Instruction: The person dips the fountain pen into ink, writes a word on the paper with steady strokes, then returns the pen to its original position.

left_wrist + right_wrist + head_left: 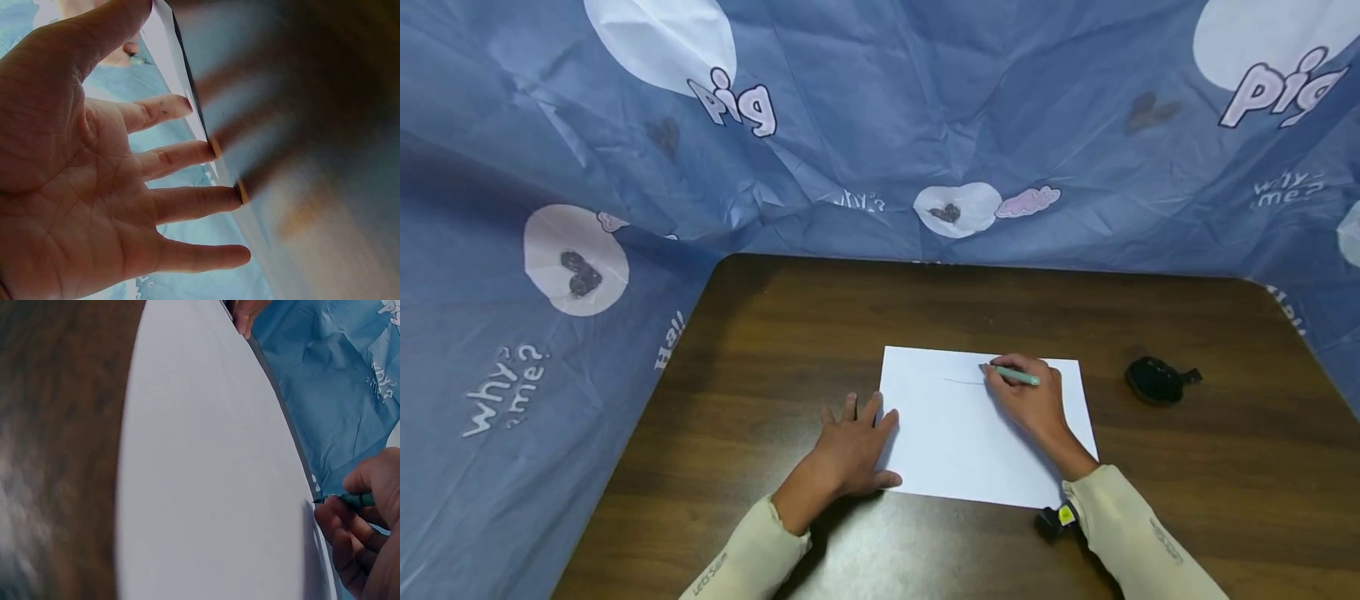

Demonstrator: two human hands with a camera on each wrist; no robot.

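Note:
A white sheet of paper [955,442] lies on the brown table. In the head view, my right hand [1033,400] pinches a green pen [1017,375] over the sheet's upper right part, its dark tip at the paper. A thin dark line [962,382] runs leftward from near the pen. My left hand [852,454] rests with spread fingers at the sheet's left edge, fingertips and thumb touching the paper. The left wrist view shows the palm [81,194] and straight fingers. From the right wrist, the pen [357,499] shows between the thumb and fingers.
A round black object with a short tab [1156,380] sits on the table to the right of the paper. Around the wooden table [760,350] hangs a blue printed cloth [850,125], along the back and left sides. A black wrist camera [1051,522] is by the right sleeve.

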